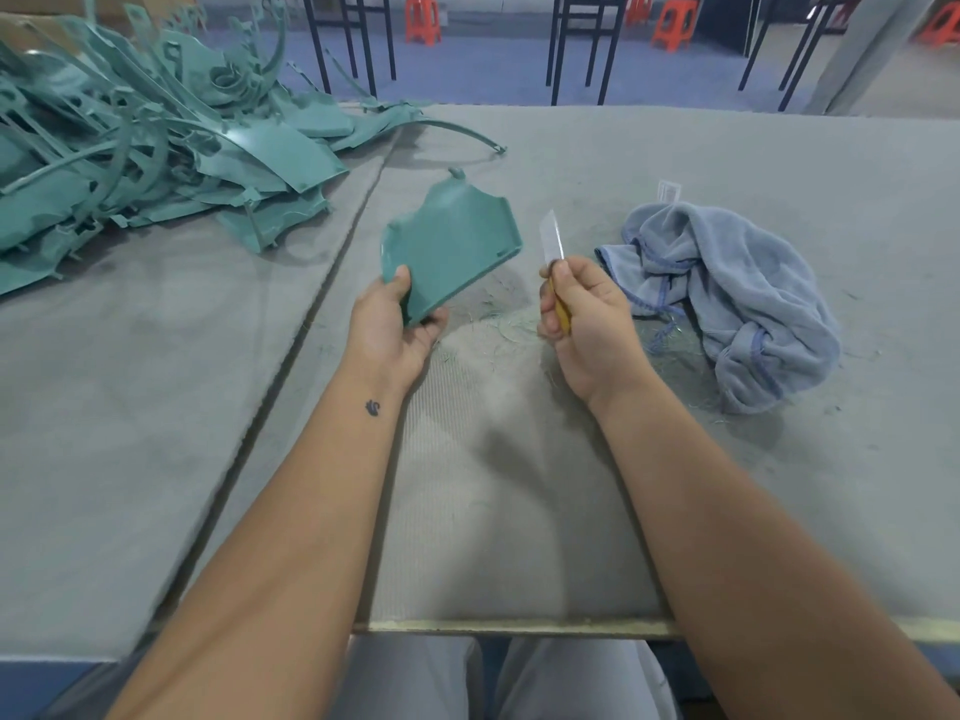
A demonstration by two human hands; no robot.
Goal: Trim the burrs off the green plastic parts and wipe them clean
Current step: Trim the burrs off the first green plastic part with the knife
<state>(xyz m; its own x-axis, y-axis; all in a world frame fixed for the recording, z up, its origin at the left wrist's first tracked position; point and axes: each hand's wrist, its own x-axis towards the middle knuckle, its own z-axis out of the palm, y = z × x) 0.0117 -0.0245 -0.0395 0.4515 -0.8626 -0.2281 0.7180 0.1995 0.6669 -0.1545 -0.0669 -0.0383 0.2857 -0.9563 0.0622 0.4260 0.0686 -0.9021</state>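
Holding a green part [449, 246] and knife [551, 239] above the table [675, 158].

Orange stools [422, 19] beyond grey table [675, 163]

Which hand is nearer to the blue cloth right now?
Right. The right hand, gripping the knife, sits just left of the blue cloth, nearly at its edge. The left hand, holding the green part, is farther left, beyond the knife.

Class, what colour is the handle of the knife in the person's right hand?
Yellow: the bare-bladed knife's handle, head view.
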